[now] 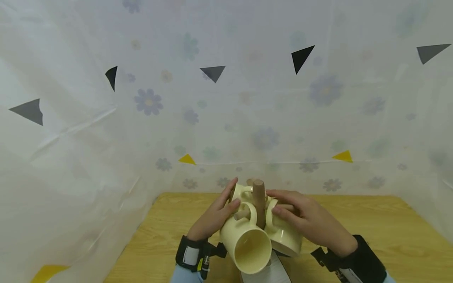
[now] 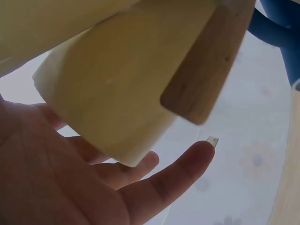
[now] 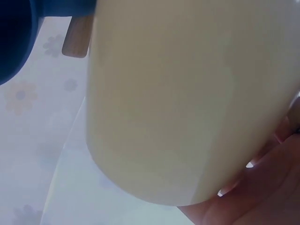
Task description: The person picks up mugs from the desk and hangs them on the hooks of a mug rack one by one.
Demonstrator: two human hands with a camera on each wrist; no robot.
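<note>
A wooden mug tree (image 1: 258, 201) stands on the table in front of me, with cream mugs hung on its pegs. One mug (image 1: 247, 244) turns its open mouth toward me, a second mug (image 1: 286, 235) hangs on the right, and a third mug (image 1: 242, 192) sits behind. My left hand (image 1: 216, 214) lies with straight fingers against the left side of the mugs. In the left wrist view its palm (image 2: 70, 187) is spread under a mug (image 2: 103, 93) beside a peg (image 2: 206, 70). My right hand (image 1: 307, 219) wraps over the right mug (image 3: 187, 93), and its fingertips (image 3: 262, 197) curl around the body.
The wooden table (image 1: 371, 224) is walled by a white flower-print curtain (image 1: 148, 102) close behind and on both sides. A white box (image 1: 269, 273) sits under the mugs at the front edge. Black wrist straps (image 1: 192, 253) are on both arms.
</note>
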